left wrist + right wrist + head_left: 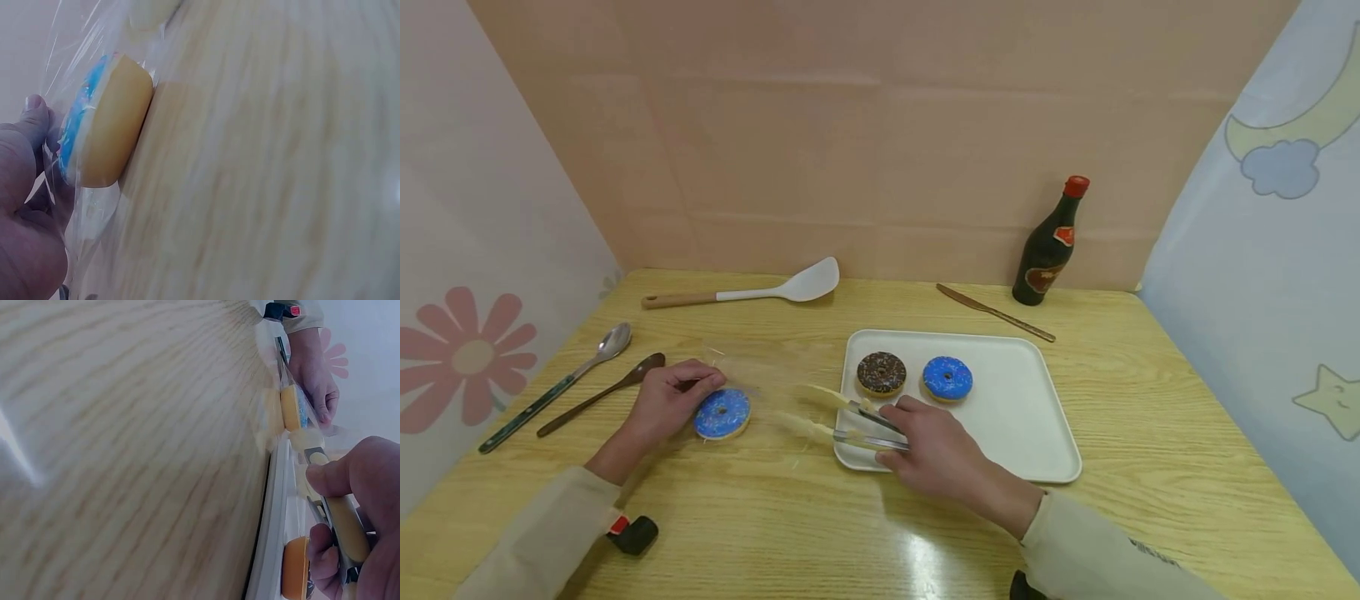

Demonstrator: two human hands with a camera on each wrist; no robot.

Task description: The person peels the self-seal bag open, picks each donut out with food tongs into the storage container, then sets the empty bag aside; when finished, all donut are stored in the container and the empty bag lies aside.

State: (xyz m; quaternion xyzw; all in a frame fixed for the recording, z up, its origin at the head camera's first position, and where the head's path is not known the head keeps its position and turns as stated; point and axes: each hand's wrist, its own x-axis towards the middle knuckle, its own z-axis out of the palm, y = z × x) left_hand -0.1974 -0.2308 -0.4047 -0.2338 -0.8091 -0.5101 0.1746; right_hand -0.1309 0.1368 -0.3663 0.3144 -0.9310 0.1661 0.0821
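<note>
My left hand (672, 402) pinches the edge of a clear plastic bag (760, 367) between thumb and fingers. Inside the bag lies a blue-iced toy donut (709, 422) with sprinkles; its tan side (122, 128) shows in the left wrist view. In my right hand (940, 450) is a pair of tongs (872, 442) with cream tips and metal arms, gripped by the handle. The tips are spread apart at the bag's right part, short of the donut; whether they are inside the bag is hard to tell.
A white tray (1015, 408) holds a chocolate donut (871, 379) and another blue donut (958, 385). Behind lie a white spatula (808, 283) and a knife (992, 312). A dark bottle (1041, 258) stands back right. Two spoons, one green-handled (535, 410), one wooden (602, 396), lie left.
</note>
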